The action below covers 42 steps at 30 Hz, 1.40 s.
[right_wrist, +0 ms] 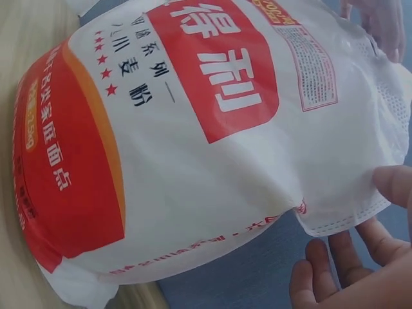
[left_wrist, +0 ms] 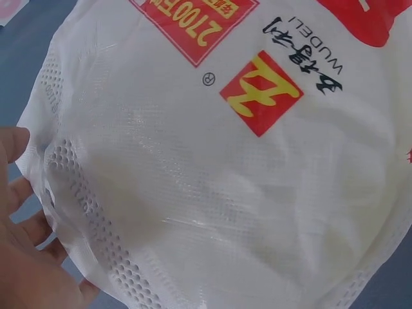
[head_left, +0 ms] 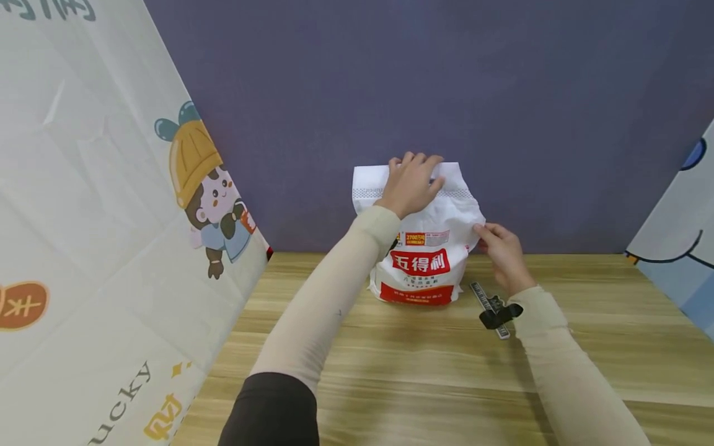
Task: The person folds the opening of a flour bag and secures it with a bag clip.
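A white flour bag (head_left: 418, 217) with red printed panels stands upright on the wooden table, close to the dark back wall. My left hand (head_left: 411, 184) holds its top band from above, near a slot in the plastic. In the left wrist view the left fingers (left_wrist: 35, 225) lie along the perforated top edge. My right hand (head_left: 504, 254) pinches the bag's right side edge. The right wrist view has the right thumb (right_wrist: 394, 183) in front of that edge, with the fingers behind it. Part of the bag's top is hidden by the left hand.
A dark ruled strip (head_left: 478, 294) shows beside the black strap (head_left: 500, 316) at the right wrist. The wooden table (head_left: 401, 371) stretches out in front of the bag. A white sheet with cartoon prints (head_left: 100, 186) borders the left side, and a dark wall (head_left: 312, 93) rises behind.
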Each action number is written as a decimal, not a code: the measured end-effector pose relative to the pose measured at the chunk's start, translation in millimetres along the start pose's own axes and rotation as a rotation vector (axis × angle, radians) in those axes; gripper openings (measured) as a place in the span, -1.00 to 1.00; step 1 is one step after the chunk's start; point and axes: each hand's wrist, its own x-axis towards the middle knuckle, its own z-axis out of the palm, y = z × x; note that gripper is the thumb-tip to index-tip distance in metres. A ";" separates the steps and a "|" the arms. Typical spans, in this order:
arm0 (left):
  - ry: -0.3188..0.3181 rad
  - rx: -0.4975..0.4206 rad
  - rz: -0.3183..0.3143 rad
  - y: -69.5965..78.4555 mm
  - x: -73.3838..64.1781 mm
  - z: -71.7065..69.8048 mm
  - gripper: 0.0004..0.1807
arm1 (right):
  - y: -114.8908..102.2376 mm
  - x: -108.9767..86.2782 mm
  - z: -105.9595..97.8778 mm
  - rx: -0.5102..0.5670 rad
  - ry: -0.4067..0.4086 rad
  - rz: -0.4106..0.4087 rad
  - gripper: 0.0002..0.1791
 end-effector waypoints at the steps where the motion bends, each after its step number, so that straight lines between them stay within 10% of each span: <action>1: -0.008 -0.005 -0.002 0.4 0.7 -0.2 -0.43 | -0.2 0.0 -0.3 0.031 -0.007 0.007 -0.82; 14: -0.037 -0.108 -0.038 2.0 4.4 -5.1 -0.46 | 2.6 2.2 -0.1 0.254 -0.098 0.002 -0.87; 42: 0.046 -0.224 -0.049 1.5 2.7 -9.2 -0.75 | 3.8 4.2 -0.6 0.224 -0.100 0.049 -0.80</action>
